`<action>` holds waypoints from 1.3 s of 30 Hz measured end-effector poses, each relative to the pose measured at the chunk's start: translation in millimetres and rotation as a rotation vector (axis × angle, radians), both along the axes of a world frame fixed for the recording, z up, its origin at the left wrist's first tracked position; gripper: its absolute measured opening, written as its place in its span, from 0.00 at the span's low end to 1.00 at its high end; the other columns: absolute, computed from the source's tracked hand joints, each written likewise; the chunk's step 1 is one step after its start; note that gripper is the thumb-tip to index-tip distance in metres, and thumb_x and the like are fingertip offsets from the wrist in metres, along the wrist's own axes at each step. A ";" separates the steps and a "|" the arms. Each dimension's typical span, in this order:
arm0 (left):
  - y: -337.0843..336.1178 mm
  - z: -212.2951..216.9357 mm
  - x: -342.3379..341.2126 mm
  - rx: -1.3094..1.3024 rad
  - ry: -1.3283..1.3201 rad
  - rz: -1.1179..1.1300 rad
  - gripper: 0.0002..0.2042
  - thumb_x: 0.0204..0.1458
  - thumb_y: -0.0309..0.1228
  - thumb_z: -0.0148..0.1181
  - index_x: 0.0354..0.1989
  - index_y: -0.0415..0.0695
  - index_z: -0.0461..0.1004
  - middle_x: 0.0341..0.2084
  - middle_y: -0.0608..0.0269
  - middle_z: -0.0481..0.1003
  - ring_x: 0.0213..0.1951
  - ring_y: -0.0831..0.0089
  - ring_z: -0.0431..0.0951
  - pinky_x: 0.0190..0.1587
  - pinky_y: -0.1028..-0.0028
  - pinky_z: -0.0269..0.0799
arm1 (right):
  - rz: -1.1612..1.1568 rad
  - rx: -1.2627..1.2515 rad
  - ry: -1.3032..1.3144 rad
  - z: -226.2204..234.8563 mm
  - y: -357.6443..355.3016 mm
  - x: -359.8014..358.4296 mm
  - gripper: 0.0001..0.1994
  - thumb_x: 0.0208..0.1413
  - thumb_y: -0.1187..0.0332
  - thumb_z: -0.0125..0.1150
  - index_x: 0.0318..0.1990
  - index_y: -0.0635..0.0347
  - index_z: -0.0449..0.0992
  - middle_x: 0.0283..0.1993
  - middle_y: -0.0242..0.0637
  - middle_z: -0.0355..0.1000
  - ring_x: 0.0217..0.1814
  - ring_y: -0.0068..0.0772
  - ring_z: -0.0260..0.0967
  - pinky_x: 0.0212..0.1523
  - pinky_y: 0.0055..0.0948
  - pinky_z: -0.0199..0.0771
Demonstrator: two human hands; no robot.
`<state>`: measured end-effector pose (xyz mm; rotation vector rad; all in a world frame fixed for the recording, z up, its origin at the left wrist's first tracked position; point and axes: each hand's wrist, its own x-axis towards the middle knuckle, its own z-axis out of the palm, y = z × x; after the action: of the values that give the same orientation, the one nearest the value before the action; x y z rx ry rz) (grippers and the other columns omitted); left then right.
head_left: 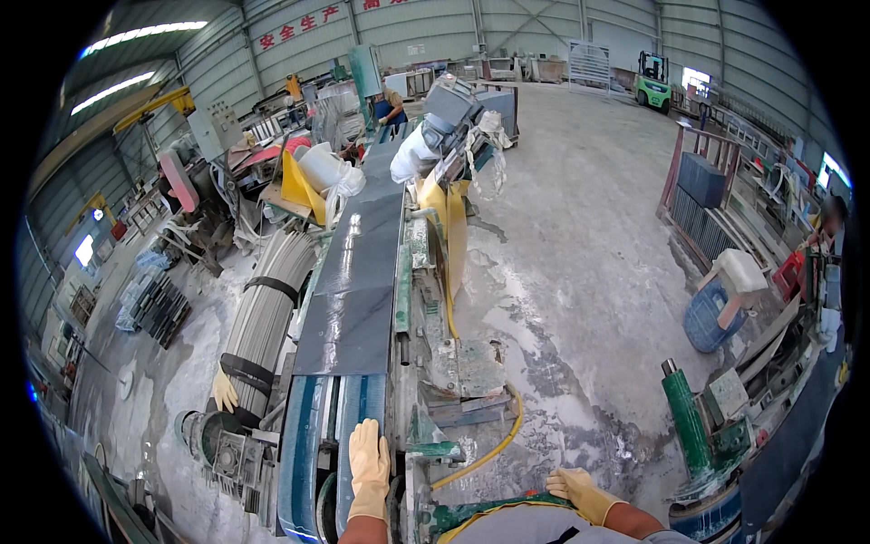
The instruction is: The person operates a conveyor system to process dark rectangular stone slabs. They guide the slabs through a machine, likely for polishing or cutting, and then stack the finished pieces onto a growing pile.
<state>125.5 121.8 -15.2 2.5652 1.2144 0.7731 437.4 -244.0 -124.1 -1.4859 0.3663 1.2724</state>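
The left hand [370, 462] lies flat and grips nothing by the blue belts [303, 444], the right hand [578, 492] curls near the green edge [453, 515], though whether it holds anything is hard to tell, and dark slabs [349, 326] lie flat ahead on the belts, probably to stay steady.

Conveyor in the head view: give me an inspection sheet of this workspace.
Surface: blue belts, visible at the near end.
Job's things: dark slabs lying end to end, shiny.
Clutter: pale glove beside a strapped grey bundle.
Hands: left hand gloved, flat over a belt, contact unclear; right hand gloved, grip unclear.
Cables: yellow hose curving right of the belts.
Surroundings: green forklift, far right; another person beyond.
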 end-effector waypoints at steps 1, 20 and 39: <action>-0.1 -0.3 -1.1 -0.018 -0.002 0.000 0.21 0.63 0.29 0.54 0.64 0.39 0.68 0.63 0.44 0.68 0.66 0.45 0.64 0.71 0.55 0.55 | -0.002 0.007 0.011 0.1 -0.4 0.6 0.15 0.64 0.67 0.57 0.51 0.71 0.76 0.45 0.53 0.81 0.39 0.44 0.82 0.38 0.35 0.86; -13.9 8.5 -6.9 0.001 -0.010 -0.001 0.19 0.62 0.28 0.55 0.61 0.36 0.69 0.60 0.44 0.70 0.64 0.45 0.66 0.69 0.54 0.57 | 0.027 0.020 0.049 -17.3 -5.6 5.1 0.17 0.65 0.65 0.60 0.53 0.72 0.74 0.50 0.55 0.79 0.40 0.46 0.81 0.40 0.38 0.87; -23.4 10.9 -12.7 0.006 -0.001 -0.034 0.20 0.59 0.25 0.56 0.60 0.36 0.69 0.59 0.42 0.70 0.63 0.43 0.66 0.68 0.53 0.58 | 0.093 0.020 0.007 -15.7 -3.2 3.4 0.19 0.67 0.62 0.57 0.55 0.72 0.72 0.52 0.54 0.77 0.44 0.47 0.80 0.44 0.39 0.85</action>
<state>112.8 98.3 -4.3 2.5828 1.1667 0.7728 440.8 -247.2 -139.8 -1.4970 0.2909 1.3515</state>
